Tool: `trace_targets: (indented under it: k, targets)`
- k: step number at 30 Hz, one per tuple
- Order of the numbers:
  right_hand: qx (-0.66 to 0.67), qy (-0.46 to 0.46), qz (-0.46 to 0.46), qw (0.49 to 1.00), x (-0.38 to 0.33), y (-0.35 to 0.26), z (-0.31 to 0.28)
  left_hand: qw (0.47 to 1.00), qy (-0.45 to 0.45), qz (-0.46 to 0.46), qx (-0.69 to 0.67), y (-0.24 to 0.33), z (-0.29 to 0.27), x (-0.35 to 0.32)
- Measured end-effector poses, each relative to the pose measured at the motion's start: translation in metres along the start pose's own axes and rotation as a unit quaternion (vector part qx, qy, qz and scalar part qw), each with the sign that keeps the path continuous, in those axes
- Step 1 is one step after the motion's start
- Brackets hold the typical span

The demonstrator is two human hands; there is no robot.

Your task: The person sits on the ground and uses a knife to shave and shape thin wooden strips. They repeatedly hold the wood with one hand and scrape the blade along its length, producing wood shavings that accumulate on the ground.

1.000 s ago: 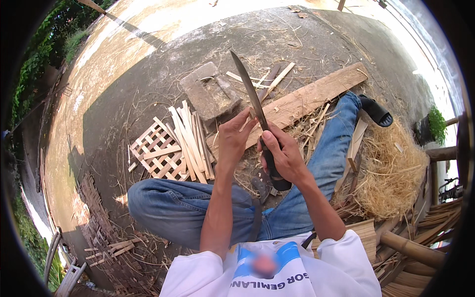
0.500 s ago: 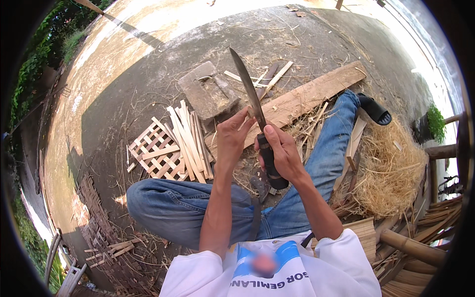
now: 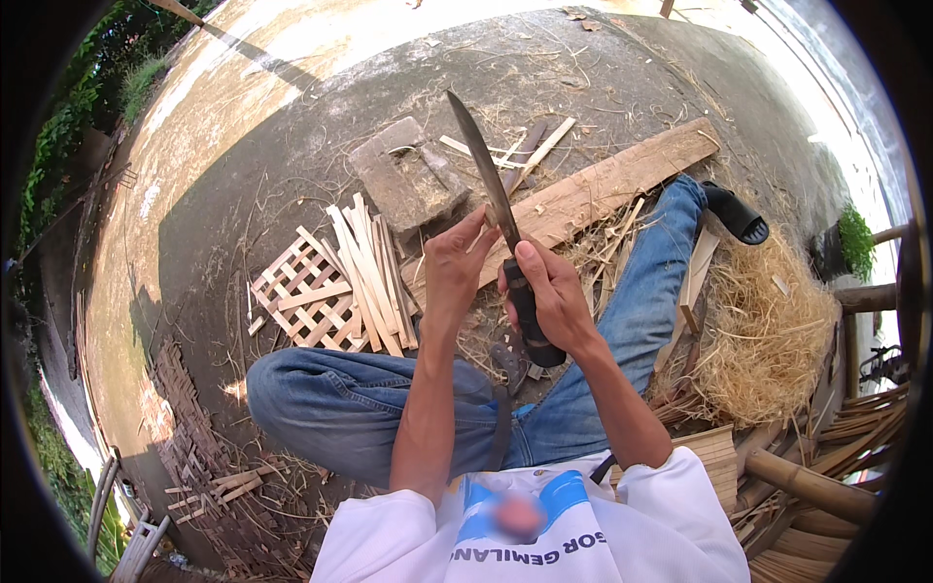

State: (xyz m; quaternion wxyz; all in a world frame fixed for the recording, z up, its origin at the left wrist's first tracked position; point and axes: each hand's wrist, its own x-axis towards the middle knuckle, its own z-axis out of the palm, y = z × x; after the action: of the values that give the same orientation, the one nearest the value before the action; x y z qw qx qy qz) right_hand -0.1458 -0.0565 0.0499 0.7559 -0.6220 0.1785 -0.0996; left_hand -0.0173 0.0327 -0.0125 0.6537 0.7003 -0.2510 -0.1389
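My right hand (image 3: 554, 296) is wrapped round the black handle of a long knife (image 3: 478, 146), thumb lying along the top of the grip. Its blade points up and away, slightly to the left. Close by, my left hand (image 3: 457, 262) is closed in a pinch against the blade's lower part. A small brownish bit shows at those fingertips, too small to name. Left of my hands lie a bundle of pale split strips (image 3: 367, 277) and a woven lattice of strips (image 3: 309, 291). Beyond them a long wooden plank (image 3: 622, 180) slants across the ground.
A rough stone block (image 3: 408, 180) sits beyond the strips. Thin shavings form a pile (image 3: 763, 330) by my outstretched right leg, near a black sandal (image 3: 739, 216). My bent left leg (image 3: 340, 403) lies in front. Bamboo poles (image 3: 812, 486) are at the lower right.
The knife and both hands have shifted very slightly up and left. My grip on the handle and the pinch at the blade look the same.
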Motion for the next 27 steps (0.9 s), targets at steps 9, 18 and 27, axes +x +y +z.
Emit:
trace_targets:
  k: [9, 18, 27]
  targets:
    - [-0.12, 0.004, 0.008, 0.993, -0.009, -0.024, 0.003, 0.996, -0.01, 0.024, 0.082, 0.005, 0.001, -0.002]
    - [-0.177, 0.017, 0.019, 0.984, -0.01, -0.033, -0.004, 0.995, -0.027, 0.041, 0.088, 0.019, 0.007, -0.004]
    - [-0.182, 0.008, 0.028, 0.983, -0.01, -0.038, -0.004, 0.996, -0.045, 0.019, 0.079, 0.015, 0.003, -0.001]
